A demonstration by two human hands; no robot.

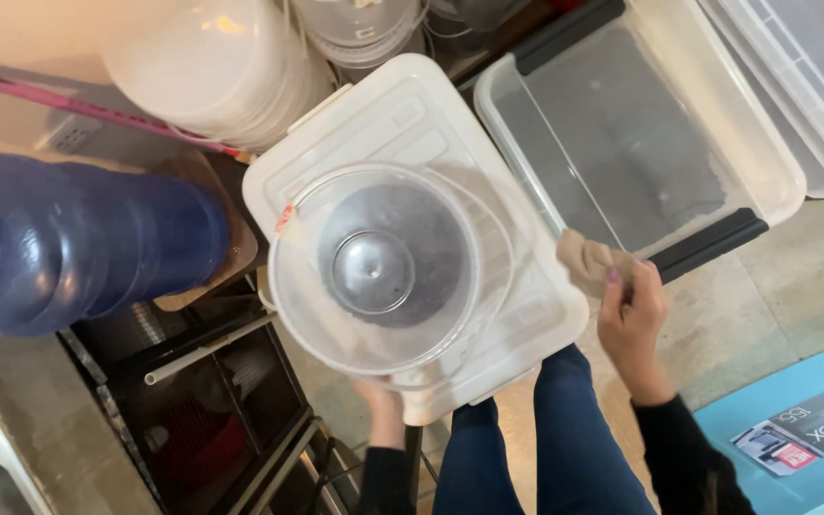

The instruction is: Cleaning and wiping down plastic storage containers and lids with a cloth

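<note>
A clear round plastic bucket (383,272) rests on a white rectangular bin lid (402,114). My left hand (381,408) grips the near edge under the bucket; whether it holds the bucket or the lid I cannot tell, since the bucket hides the fingers. My right hand (629,319) is raised to the right of the lid and pinches a small beige cloth (586,262), which sits just off the lid's right edge. My blue-jeaned legs (545,448) show below.
A large blue water jug (78,238) lies at the left over a black rack (202,401). White stacked buckets (221,67) stand behind. A clear storage bin with black handles (774,181) sits at the right, another clear bin (803,76) beyond it, a light blue box (765,401) at bottom right.
</note>
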